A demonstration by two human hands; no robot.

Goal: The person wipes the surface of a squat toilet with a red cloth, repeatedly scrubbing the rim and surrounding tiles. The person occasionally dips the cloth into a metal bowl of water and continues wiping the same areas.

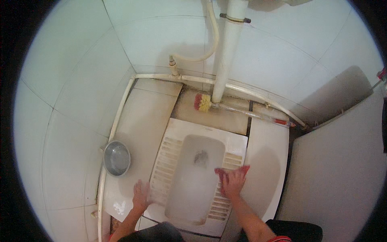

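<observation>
A white ceramic squat toilet pan [198,178] is set in the floor before me, with ribbed footrests along both sides. My right hand [234,183] holds a red cloth [222,174] against the right footrest [220,202]; part of the cloth lies under the palm. Beside the left footrest [161,178] is my left hand [141,193], empty and slightly blurred, its fingers apart. Whether it touches the floor tiles is hard to tell. A round metal pan [117,158] stands on the tiles farther left, by the wall pipe.
Behind the toilet lies a long-handled brush [242,111] with red and yellow bristles. A thick upright pipe [228,54] and a thin wall pipe [121,109] edge the space. The tiled wall [69,75] bounds the left; a pale panel [335,169] stands right. White foam [119,207] spots the floor.
</observation>
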